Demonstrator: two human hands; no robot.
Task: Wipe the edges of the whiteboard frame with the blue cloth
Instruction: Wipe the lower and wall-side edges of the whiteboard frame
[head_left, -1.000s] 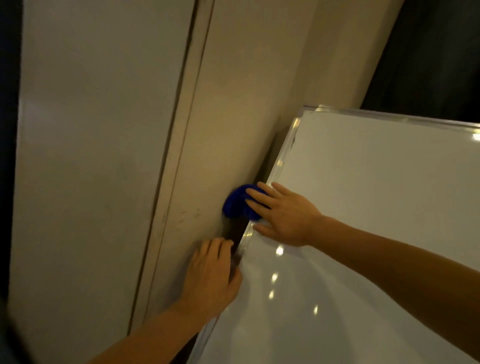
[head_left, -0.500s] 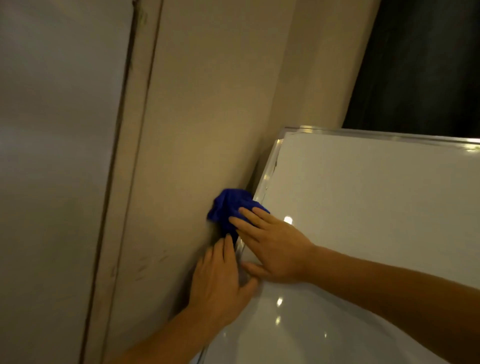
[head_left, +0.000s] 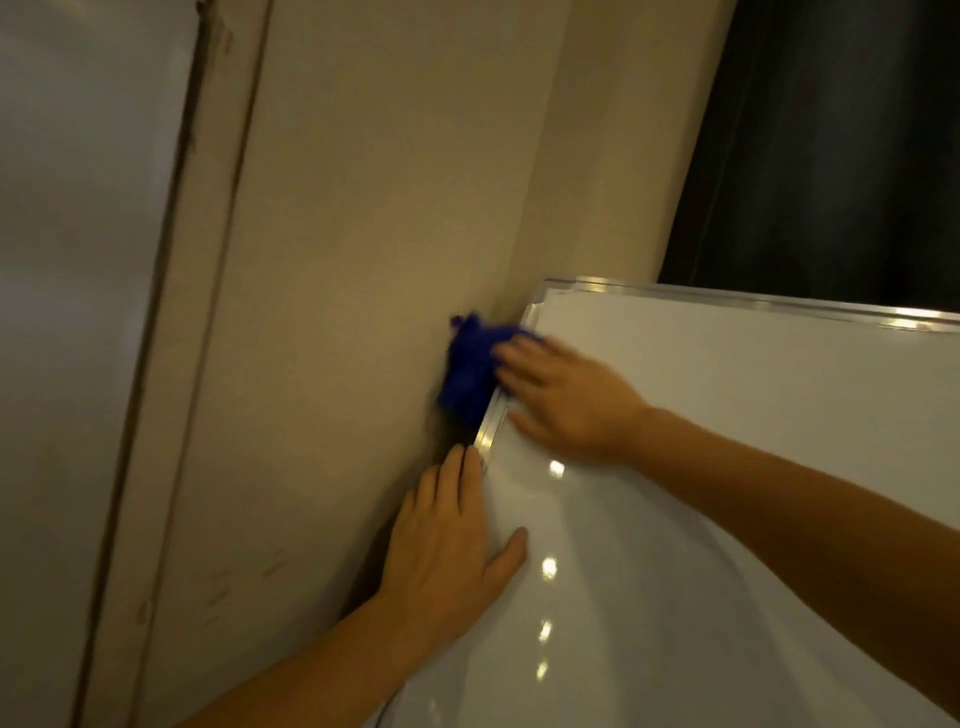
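Note:
A white whiteboard (head_left: 753, 415) with a shiny metal frame (head_left: 491, 428) leans against a beige wall. My right hand (head_left: 566, 400) presses a bunched blue cloth (head_left: 467, 369) over the frame's left edge, a short way below the top left corner (head_left: 545, 291). The cloth wraps around the edge, between board and wall. My left hand (head_left: 447, 545) grips the same left edge lower down, fingers behind the frame and thumb on the board's face. The right hand is slightly blurred.
The beige wall (head_left: 363, 260) lies directly left of the board, with little gap. A door frame or panel edge (head_left: 208, 312) runs further left. A dark curtain (head_left: 831, 156) hangs behind the board's top edge. Light spots reflect on the board.
My right hand has slid the blue cloth up along the left frame edge toward the top corner. My left hand has kept its hold lower on the edge.

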